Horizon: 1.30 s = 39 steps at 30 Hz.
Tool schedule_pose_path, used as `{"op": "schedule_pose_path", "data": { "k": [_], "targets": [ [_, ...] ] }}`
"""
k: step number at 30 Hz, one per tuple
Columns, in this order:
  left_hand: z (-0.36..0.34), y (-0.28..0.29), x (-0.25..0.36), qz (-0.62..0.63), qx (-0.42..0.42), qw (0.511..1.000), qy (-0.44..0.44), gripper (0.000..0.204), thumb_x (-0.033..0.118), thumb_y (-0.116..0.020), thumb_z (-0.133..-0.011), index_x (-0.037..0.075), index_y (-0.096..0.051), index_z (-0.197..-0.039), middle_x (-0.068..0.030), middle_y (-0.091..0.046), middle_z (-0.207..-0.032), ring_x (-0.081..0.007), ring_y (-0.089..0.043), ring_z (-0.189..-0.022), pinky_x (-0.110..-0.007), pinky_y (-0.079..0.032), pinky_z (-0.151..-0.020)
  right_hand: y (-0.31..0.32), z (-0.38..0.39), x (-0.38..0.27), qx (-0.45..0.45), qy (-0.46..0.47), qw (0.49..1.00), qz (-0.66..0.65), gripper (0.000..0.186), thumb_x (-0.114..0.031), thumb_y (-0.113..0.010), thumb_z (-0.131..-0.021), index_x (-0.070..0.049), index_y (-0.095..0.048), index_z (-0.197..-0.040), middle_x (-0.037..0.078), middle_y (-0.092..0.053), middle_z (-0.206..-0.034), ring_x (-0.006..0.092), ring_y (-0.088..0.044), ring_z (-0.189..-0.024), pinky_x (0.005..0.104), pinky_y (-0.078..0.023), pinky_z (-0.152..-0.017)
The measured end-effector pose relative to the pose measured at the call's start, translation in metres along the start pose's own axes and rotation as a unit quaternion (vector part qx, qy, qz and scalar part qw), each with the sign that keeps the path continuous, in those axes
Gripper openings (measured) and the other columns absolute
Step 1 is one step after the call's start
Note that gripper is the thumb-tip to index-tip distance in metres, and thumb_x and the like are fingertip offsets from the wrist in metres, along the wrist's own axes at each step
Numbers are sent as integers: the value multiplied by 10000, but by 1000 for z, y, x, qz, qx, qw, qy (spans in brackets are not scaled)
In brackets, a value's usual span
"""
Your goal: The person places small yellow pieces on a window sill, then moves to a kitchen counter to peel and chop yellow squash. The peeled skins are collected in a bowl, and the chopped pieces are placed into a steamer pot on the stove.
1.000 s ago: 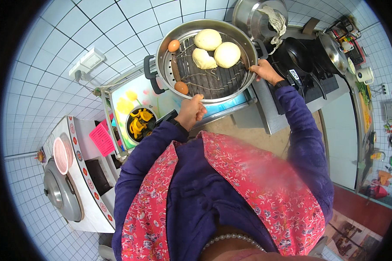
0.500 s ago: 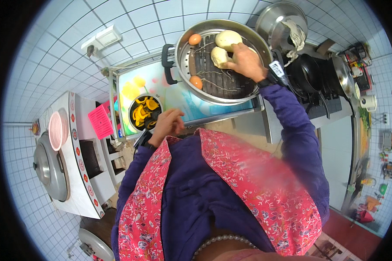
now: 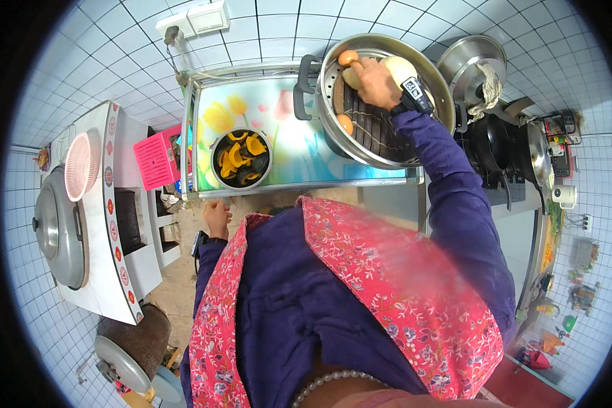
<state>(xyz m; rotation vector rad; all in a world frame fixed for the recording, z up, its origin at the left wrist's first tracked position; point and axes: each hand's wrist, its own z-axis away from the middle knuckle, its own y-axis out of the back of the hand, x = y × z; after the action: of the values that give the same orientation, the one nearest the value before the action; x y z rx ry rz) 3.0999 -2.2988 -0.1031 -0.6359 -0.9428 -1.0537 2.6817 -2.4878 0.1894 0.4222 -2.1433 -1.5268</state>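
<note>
A large metal steamer pot (image 3: 440, 81) with black handles stands at the right end of the table. Reaching into it, my right hand (image 3: 376, 83) has its fingers closed over a pale steamed bun (image 3: 351, 79), which is partly hidden beneath it. Another round bun (image 3: 400, 71) lies just beyond my wrist. One brown egg (image 3: 348, 57) sits by my fingertips, and a second egg (image 3: 345, 124) rests nearer me on the dark slatted rack (image 3: 367, 129). My left hand (image 3: 217, 217) hangs in front of the table edge with fingers curled, holding nothing visible.
A bowl (image 3: 270, 160) of orange and dark-skinned pumpkin pieces stands on the flower-patterned table (image 3: 296, 166). To the right are a metal lid (image 3: 459, 61) with a cloth and a black wok (image 3: 488, 139). At left are a pink basket (image 3: 158, 160) and a large lidded cooker (image 3: 58, 224).
My right hand has shifted left within the pot, bringing a bun toward the far-left egg. My left hand has drawn back from beside the pumpkin bowl, and its fingers have curled. The view has shifted.
</note>
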Motion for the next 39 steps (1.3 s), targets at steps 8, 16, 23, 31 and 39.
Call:
{"op": "schedule_pose_path", "data": {
  "k": [8, 16, 23, 31, 39],
  "targets": [
    [-3, -3, -12, -91, -33, 995, -16, 170, 144, -590, -831, 11, -510, -901, -82, -552, -700, -143, -516, -448, -259, -378, -365, 34, 39, -49, -80, 141, 978, -128, 520, -76, -648, -644, -54, -521, -1148, 136, -516, -1065, 320, -516, -980, 401, -432, -818],
    [-11, 0, -19, -97, -54, 994, 0, 217, 169, -591, -842, -5, -514, -944, -88, -560, -709, -151, -525, -454, -263, -392, -367, 19, 22, -54, -98, 144, 984, -28, 437, -214, -685, -612, -52, -564, -1000, 71, -532, -896, 250, -547, -870, 355, -413, -758],
    [-22, -12, -20, 34, -102, 985, 136, 287, 211, -566, -869, -25, -511, -1024, -133, -591, -820, -192, -588, -572, -292, -468, -466, -8, -29, -30, 5, 18, 999, 40, 395, -275, -688, -641, -27, -604, -937, 122, -561, -906, 288, -544, -891, 379, -400, -785],
    [-46, -28, -32, 159, -163, 964, 134, 227, 154, -519, -898, -9, -481, -1051, -165, -611, -880, -272, -628, -691, -364, -528, -577, 27, 6, 28, 16, -90, 995, 44, 461, -347, -678, -746, -21, -577, -1056, 148, -597, -998, 314, -579, -942, 412, -467, -804],
    [-71, -42, -39, 228, -144, 951, 153, 205, 128, -530, -883, -27, -519, -1017, -155, -627, -848, -288, -638, -662, -384, -538, -547, 29, 105, 68, -118, -339, 932, -56, 801, -471, -743, -641, 32, -480, -1205, 291, -525, -1136, 409, -544, -1050, 441, -452, -889]
  ]
}}
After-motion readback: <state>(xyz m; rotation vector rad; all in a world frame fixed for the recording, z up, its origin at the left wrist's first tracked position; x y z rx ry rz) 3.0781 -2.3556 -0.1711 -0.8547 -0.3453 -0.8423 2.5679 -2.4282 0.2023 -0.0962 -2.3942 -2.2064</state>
